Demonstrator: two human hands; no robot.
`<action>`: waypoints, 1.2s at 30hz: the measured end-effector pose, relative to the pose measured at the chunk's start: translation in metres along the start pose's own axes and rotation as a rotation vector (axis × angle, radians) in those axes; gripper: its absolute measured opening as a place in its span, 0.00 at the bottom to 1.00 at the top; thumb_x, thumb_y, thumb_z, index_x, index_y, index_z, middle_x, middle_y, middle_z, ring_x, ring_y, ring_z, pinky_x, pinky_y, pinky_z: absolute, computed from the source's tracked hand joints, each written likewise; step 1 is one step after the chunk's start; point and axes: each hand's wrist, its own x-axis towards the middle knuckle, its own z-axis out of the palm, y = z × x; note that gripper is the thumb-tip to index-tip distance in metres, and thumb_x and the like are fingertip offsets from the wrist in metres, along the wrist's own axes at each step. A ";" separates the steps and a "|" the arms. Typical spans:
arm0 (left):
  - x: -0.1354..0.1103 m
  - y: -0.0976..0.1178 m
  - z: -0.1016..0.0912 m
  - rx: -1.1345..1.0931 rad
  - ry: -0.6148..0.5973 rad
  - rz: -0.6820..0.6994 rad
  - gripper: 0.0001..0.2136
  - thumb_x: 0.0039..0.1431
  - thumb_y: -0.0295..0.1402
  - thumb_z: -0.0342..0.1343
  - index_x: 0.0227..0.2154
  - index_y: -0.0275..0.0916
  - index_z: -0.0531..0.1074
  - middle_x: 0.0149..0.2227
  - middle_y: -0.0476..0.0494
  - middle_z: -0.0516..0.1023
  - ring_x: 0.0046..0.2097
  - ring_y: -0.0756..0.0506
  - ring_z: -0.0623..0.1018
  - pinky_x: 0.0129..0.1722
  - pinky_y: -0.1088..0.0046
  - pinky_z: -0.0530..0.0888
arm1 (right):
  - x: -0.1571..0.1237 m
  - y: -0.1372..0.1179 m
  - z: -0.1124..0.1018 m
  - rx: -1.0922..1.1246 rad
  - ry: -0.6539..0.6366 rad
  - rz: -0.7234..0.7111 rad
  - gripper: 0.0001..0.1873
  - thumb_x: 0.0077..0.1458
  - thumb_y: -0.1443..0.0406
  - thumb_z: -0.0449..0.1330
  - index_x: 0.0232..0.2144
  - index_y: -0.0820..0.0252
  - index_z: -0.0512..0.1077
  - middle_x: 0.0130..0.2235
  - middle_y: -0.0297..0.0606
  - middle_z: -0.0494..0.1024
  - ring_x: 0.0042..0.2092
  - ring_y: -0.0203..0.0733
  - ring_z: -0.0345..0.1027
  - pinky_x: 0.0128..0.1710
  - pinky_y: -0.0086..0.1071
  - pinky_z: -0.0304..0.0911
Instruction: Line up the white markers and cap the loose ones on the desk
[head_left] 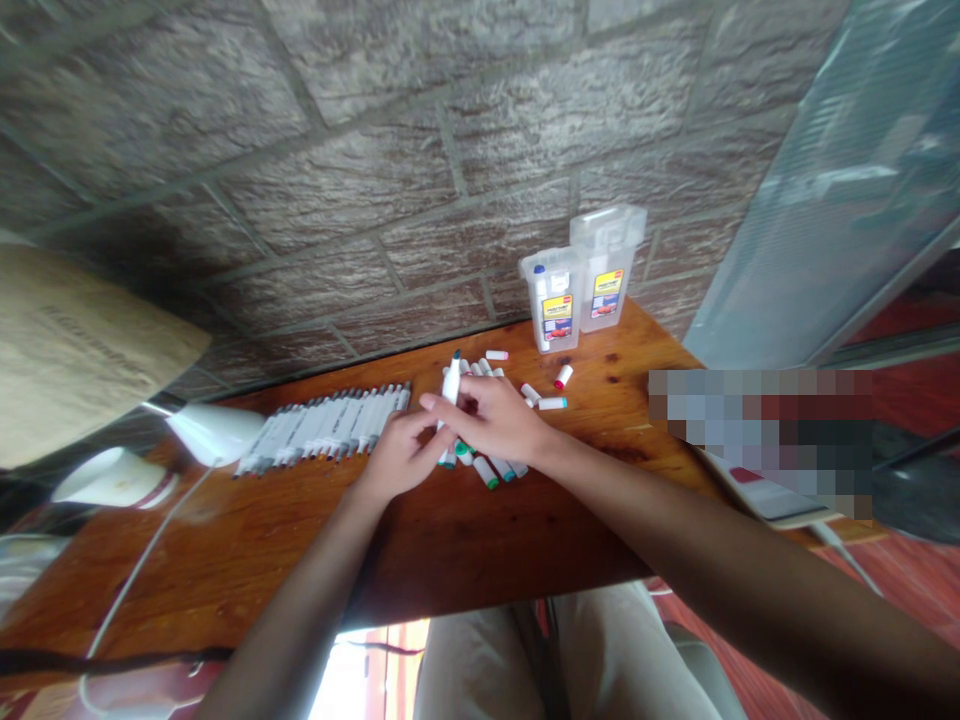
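Note:
A white marker (pixel 451 384) stands upright between my hands with its dark teal tip bare and pointing up. My left hand (pixel 405 452) closes on its lower part, near the teal end. Across its middle lies the thumb of my right hand (pixel 501 412), whose other fingers curl behind and are partly hidden. Beneath and behind the hands is a pile of white markers (pixel 486 472) with green and teal ends, partly covered. Loose white caps (pixel 553 403) with coloured ends are scattered just right of my right hand.
To the left, a long row of white markers (pixel 330 428) lies side by side. Two clear plastic cases (pixel 556 300) stand against the brick wall, one with a blue-capped marker inside. A white lamp (pixel 214 432), its cable, and a paper cup (pixel 116 478) occupy the table's left side.

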 end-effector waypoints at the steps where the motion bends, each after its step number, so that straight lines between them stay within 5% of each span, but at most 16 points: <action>1: 0.000 0.000 0.000 0.003 0.002 0.002 0.12 0.62 0.28 0.53 0.23 0.35 0.72 0.21 0.50 0.76 0.22 0.53 0.73 0.26 0.81 0.68 | 0.000 0.000 0.000 -0.005 0.001 -0.001 0.25 0.58 0.49 0.59 0.19 0.62 0.64 0.20 0.29 0.66 0.25 0.30 0.58 0.28 0.26 0.52; 36: -0.002 -0.005 0.000 0.163 -0.013 0.025 0.13 0.58 0.28 0.52 0.17 0.36 0.68 0.15 0.52 0.67 0.19 0.53 0.65 0.21 0.78 0.61 | -0.002 0.002 0.002 -0.166 -0.057 -0.066 0.18 0.61 0.53 0.57 0.28 0.62 0.70 0.26 0.33 0.72 0.29 0.33 0.63 0.31 0.28 0.54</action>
